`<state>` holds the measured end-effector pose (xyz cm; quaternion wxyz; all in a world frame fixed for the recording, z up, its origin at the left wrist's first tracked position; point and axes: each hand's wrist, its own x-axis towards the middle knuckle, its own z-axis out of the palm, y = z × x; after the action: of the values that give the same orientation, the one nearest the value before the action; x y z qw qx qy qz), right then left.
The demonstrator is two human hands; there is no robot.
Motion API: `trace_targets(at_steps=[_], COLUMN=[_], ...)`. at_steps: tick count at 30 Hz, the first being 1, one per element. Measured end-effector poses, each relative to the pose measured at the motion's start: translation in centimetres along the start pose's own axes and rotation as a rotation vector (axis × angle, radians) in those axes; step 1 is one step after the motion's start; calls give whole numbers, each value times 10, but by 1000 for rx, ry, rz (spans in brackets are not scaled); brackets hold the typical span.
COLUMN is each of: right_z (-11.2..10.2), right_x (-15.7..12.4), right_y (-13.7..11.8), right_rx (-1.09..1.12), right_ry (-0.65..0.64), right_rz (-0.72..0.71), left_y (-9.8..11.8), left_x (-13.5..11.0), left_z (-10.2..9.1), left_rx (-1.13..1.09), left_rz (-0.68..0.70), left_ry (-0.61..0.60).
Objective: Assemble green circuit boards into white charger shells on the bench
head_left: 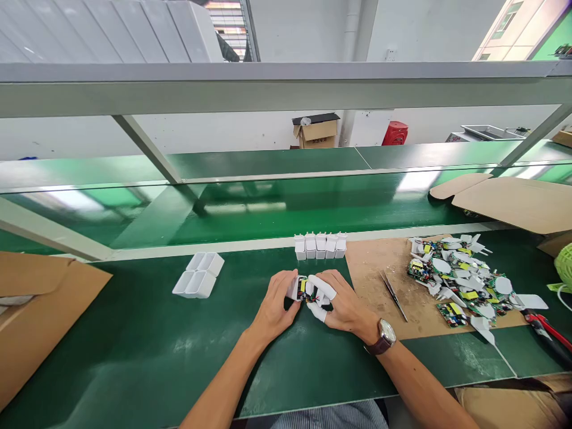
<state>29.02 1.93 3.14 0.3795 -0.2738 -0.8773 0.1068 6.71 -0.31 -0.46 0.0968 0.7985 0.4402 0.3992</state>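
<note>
Over the green bench [134, 345], the left hand [274, 305] pinches a white case [292, 288], the right hand [345, 304] a circuit board [306, 287].

Legible text, head view: v. little. Cardboard box [319, 132] by back wall [223, 132], bg.: one short line of dark printed chars. low on front face, prob. Chinese; too small & blurred to read. Pale equipment [460, 137], bg. R: dark marking at L end, poss. digits starting w/ "30"; remainder unclear. Wristwatch [387, 332]: dial markings too fine to make out, i.e. no brand or no. legible. Held circuit board [302, 287] & heaped circuit boards [473, 280], R: any print too small to read.
</note>
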Motion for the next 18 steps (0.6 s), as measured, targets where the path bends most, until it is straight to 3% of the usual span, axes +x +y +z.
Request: trace_targets(at_steps=[18], right_z=[-1], right_x=[-1], right_y=[0], right_rx=[-5], right_ry=[10], right_rz=[0], left_y=[2], left_x=[-1], left_z=[2], left_rx=[-26], left_rz=[12], left_ry=[32])
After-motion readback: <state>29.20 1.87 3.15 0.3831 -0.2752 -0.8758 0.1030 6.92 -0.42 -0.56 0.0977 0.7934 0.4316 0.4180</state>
